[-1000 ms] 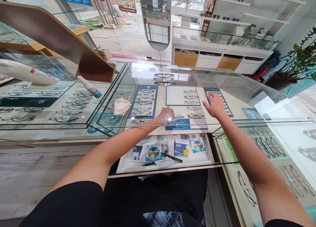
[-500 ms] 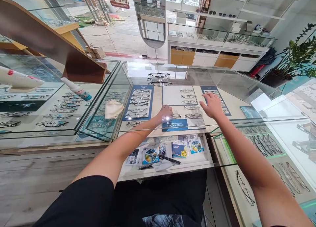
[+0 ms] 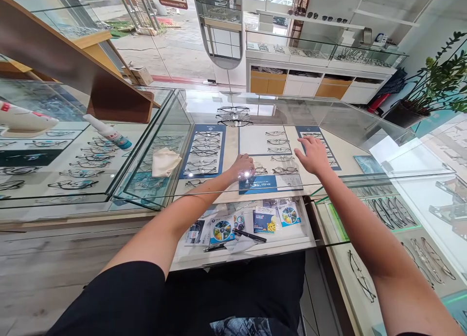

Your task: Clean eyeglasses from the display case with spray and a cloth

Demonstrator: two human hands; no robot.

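My left hand (image 3: 243, 164) is at the middle of the glass display case, its fingers curled downward beside a pair of eyeglasses (image 3: 260, 170). Glare and the hand itself hide what the fingertips hold, if anything. Farther right, my right hand (image 3: 313, 155) has its fingers spread and nothing in them, near the blue-edged tray (image 3: 304, 131) of frames. Between the hands are more eyeglasses (image 3: 285, 171) and a white display board (image 3: 251, 139). Below them lies a blue-and-white printed card (image 3: 260, 184). Several frames (image 3: 233, 116) are stacked toward the back.
An open drawer (image 3: 270, 246) in front of me holds leaflets and a black pen (image 3: 250, 235). On the glass at left are a beige cloth (image 3: 166, 162) and a white bottle (image 3: 108, 132). A brown wooden board (image 3: 91, 78) slants at upper left.
The whole view has shifted slightly, so the case and bottle appear a little farther left. Both hands stay in nearly the same place.
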